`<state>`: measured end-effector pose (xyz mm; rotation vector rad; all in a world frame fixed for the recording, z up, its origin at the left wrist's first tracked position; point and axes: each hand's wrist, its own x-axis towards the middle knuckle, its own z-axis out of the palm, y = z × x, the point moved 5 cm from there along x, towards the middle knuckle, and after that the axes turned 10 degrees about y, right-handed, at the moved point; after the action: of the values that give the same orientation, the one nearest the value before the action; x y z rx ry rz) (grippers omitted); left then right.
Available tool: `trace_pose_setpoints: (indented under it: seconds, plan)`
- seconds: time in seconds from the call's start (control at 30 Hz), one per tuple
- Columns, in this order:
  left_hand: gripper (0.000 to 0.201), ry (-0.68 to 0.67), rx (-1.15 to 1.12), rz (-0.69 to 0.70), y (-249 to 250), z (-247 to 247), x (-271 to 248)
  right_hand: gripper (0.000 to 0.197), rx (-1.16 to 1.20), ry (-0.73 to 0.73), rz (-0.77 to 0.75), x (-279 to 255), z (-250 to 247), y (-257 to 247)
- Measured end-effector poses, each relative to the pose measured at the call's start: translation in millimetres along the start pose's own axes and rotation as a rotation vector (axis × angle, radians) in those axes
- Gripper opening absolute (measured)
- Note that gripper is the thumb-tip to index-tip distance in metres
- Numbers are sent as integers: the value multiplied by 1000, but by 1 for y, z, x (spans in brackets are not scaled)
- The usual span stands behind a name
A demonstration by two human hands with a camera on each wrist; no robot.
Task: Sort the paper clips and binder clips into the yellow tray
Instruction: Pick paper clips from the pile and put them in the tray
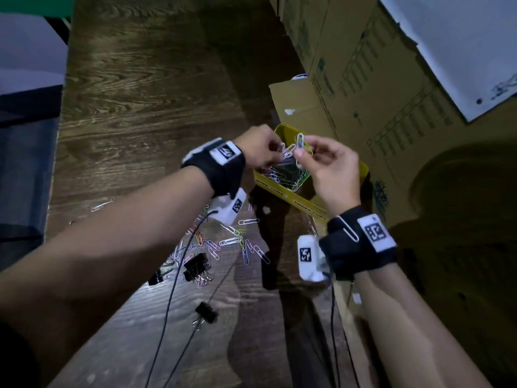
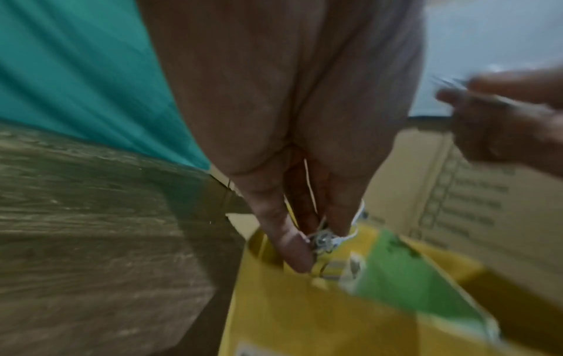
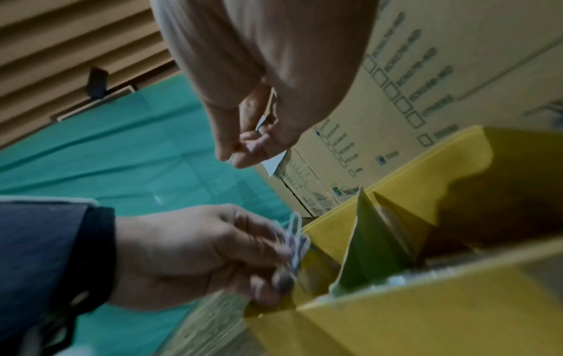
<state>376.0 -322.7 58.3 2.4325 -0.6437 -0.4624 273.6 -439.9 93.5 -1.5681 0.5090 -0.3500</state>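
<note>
A: Both hands were up over the yellow tray (image 1: 282, 191), which sat at the far right of the table (image 1: 140, 107), right against the cardboard boxes (image 1: 363, 79).

B: And the left hand (image 1: 258, 148)?

A: Fingers curled, pinching a small bunch of paper clips (image 1: 286, 152) above the tray's left compartment. The wrist view showed thumb and fingertips (image 2: 292, 248) closed on that tangle.

B: The right hand (image 1: 333, 169) looked busy too.

A: It was, nipping a single white paper clip (image 1: 300, 144) between thumb and forefinger, just beside the left hand's bunch. Another clip (image 1: 348, 228) was hooked on the right wrist strap.

B: What was in the tray?

A: A heap of clips (image 1: 288, 175) in the left compartment, with a green divider (image 3: 368, 245) beside it.

B: And on the table?

A: Loose coloured paper clips (image 1: 232, 242) lay scattered nearer us, with black binder clips (image 1: 195, 266) among them and one binder clip (image 1: 205, 315) nearer still, apart.
</note>
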Motion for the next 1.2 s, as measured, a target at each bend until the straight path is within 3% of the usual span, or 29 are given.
trace_pose_setpoints:
  seconds: [0.1,0.17,0.3,0.4,0.47,0.53,0.6,0.67,0.77,0.87,0.9,0.97,1.07,1.2]
  plan:
    - [22,-69,208,19,3,23,-2,35,-151,8,-25,29,9,9]
    - [21,-57,220,33,2,26,-8,39,-273,30,-87,47,14,20]
    - [24,196,-105,46,-11,8,-34,17,-625,-76,-143,62,32,46]
    - [17,378,-229,8,-40,-3,-62,22,-839,-253,-109,60,44,63]
    - [17,305,-280,-118,-74,3,-79,30,-902,-329,-123,53,47,62]
    - [29,95,-289,-216,-102,18,-98,28,-886,-344,-292,36,51,44]
    - [40,-76,-129,-140,-112,32,-117,21,-739,-374,-479,8,57,24]
    - [51,-151,74,22,-109,46,-130,17,-634,-475,-519,-22,64,26]
    - [59,-182,281,123,-102,66,-140,36,-764,-690,-410,-54,66,68]
    - [62,-223,462,100,-93,85,-147,95,-1122,-913,-339,-71,57,124]
    - [60,-227,484,107,-90,91,-150,104,-1214,-970,-335,-73,53,137]
    - [56,-213,459,122,-86,99,-154,101,-1296,-1032,-353,-77,47,149]
    - [64,-159,384,150,-85,100,-148,91,-1229,-1025,-373,-87,40,151]
    - [89,-179,410,134,-82,97,-132,86,-1096,-888,-357,-95,36,149]
